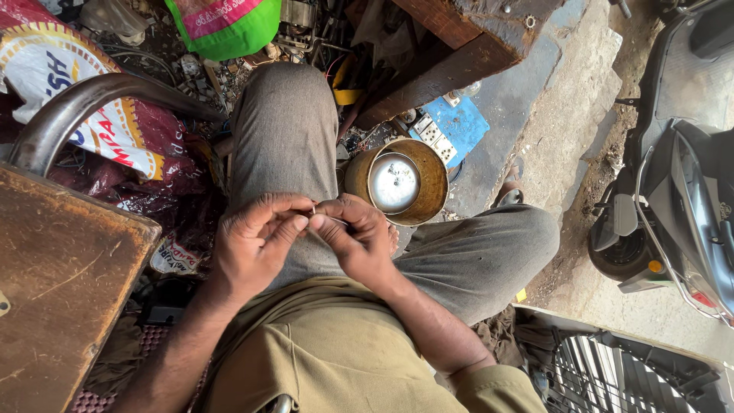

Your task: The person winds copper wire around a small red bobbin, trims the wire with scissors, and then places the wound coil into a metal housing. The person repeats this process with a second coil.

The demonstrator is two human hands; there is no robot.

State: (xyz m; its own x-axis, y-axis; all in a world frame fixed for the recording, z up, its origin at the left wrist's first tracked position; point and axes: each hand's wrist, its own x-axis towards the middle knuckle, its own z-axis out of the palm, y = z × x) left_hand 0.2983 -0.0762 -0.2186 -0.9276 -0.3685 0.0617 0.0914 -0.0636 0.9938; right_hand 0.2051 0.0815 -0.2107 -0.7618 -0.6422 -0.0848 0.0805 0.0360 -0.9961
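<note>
My left hand (256,241) and my right hand (355,237) meet over my lap, fingertips pinched together. Between them is a small thin metal piece (315,211), like a wire or pin, mostly hidden by the fingers. Both hands grip it. I sit with my legs in grey trousers (287,130) spread apart. A round brass-coloured tin (432,180) with a shiny steel lid (394,182) stands just beyond my right hand, between my knees.
A worn wooden block (61,283) sits at left under a curved metal bar (84,99). Printed sacks (115,130), a green bag (229,27), a blue board (459,126) and scrap lie ahead. A scooter (680,191) is parked at right.
</note>
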